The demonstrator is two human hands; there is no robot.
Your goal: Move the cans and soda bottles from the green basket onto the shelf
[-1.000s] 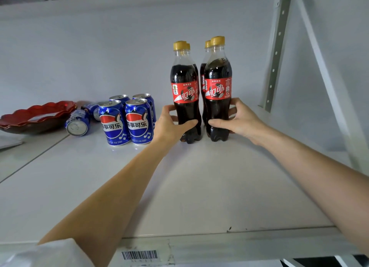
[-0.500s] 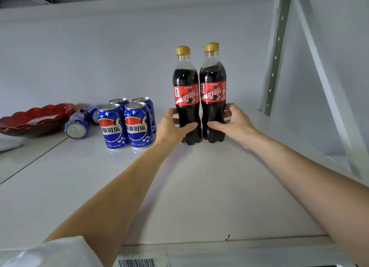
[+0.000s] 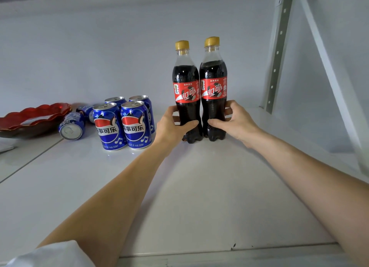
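Note:
Two cola bottles with yellow caps and red labels stand side by side on the white shelf [image 3: 199, 197]. My left hand [image 3: 171, 125] grips the lower part of the left bottle [image 3: 185, 83]. My right hand [image 3: 235, 121] grips the lower part of the right bottle [image 3: 213, 79]. Any bottles behind these two are hidden. Several blue Pepsi cans [image 3: 121, 123] stand upright in a cluster to the left of the bottles. Two more blue cans [image 3: 71, 124] lie on their sides behind and left of the cluster. The green basket is out of view.
A red scalloped dish [image 3: 34, 117] sits at the far left of the shelf. A perforated metal upright [image 3: 277, 53] and a slanted brace [image 3: 329, 73] stand at the right. The shelf's back wall is close behind the bottles.
Both hands have pushed the two front bottles together and further back on the shelf. The two rear bottles seen a second ago are now hidden behind them.

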